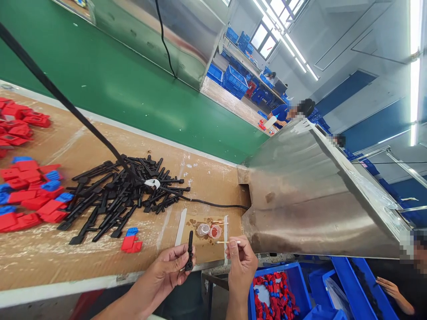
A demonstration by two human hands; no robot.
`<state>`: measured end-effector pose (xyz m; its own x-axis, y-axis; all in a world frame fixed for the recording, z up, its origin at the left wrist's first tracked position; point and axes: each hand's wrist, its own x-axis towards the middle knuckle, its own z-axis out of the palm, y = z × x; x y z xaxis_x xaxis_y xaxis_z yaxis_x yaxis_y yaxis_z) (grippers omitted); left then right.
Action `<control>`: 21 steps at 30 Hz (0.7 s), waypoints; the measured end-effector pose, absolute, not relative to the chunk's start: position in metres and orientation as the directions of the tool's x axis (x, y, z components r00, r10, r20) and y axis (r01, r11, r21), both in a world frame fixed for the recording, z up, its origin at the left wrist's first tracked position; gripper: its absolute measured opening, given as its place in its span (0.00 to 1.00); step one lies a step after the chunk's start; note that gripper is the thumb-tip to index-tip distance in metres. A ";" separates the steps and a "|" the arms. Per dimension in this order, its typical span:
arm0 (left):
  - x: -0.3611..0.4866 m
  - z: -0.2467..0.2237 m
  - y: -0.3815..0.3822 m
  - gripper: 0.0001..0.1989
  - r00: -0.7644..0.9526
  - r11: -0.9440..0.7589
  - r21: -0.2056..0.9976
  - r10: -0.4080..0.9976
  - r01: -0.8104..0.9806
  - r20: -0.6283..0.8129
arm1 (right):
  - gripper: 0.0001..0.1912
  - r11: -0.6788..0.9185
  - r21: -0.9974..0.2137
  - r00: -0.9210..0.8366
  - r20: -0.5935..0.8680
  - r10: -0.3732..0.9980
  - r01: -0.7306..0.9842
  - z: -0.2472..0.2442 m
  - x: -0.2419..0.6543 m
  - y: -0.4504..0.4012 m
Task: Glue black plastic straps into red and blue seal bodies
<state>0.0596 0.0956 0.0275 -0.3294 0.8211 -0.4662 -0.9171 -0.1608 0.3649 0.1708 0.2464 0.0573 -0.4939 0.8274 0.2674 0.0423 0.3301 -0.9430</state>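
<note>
Near the table's front edge my left hand (171, 268) grips a small black plastic toy gun part (190, 249), held upright between thumb and fingers. To its right, my right hand (243, 260) pinches a cotton swab (223, 242), whose tip points left toward the black part without touching it. Just beyond the hands stand two small clear cups, one with clear contents (203, 229) and one with reddish contents (215, 231). A single red and blue plastic piece (131, 241) lies on the cardboard left of my left hand.
A heap of black parts (113, 195) covers the middle of the cardboard-topped table (126, 271), with red and blue pieces (31, 191) farther left. A black cable (213, 205) crosses the heap. A metal panel (310, 200) rises at right, above a blue crate (300, 284). Other people sit beyond.
</note>
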 end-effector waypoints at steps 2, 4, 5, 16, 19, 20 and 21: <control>0.057 0.033 0.095 0.32 -0.315 -0.154 0.359 0.837 -0.920 -0.448 | 0.16 0.430 -0.897 -0.531 0.316 0.786 0.103 0.053 0.172 0.254; 0.056 0.035 0.094 0.31 -0.308 -0.153 0.359 0.849 -0.921 -0.429 | 0.14 0.515 -0.847 -0.565 0.365 0.740 0.128 0.051 0.173 0.256; 0.056 0.035 0.093 0.31 -0.305 -0.151 0.359 0.853 -0.921 -0.423 | 0.13 0.555 -0.820 -0.574 0.390 0.720 0.139 0.050 0.173 0.256; 0.060 0.020 0.084 0.28 -0.285 -0.129 0.369 0.867 -0.920 -0.408 | 0.15 0.652 -0.708 -0.611 0.398 0.685 0.271 0.034 0.156 0.263; 0.063 0.021 0.079 0.28 -0.301 -0.142 0.379 0.865 -0.914 -0.401 | 0.23 0.570 -0.759 -0.524 0.362 0.771 0.315 0.033 0.163 0.270; 0.064 0.023 0.075 0.28 -0.307 -0.146 0.387 0.865 -0.911 -0.397 | 0.27 0.540 -0.774 -0.475 0.357 0.804 0.332 0.035 0.166 0.271; 0.064 0.025 0.072 0.29 -0.314 -0.149 0.395 0.863 -0.906 -0.395 | 0.29 0.516 -0.783 -0.422 0.360 0.832 0.348 0.038 0.169 0.271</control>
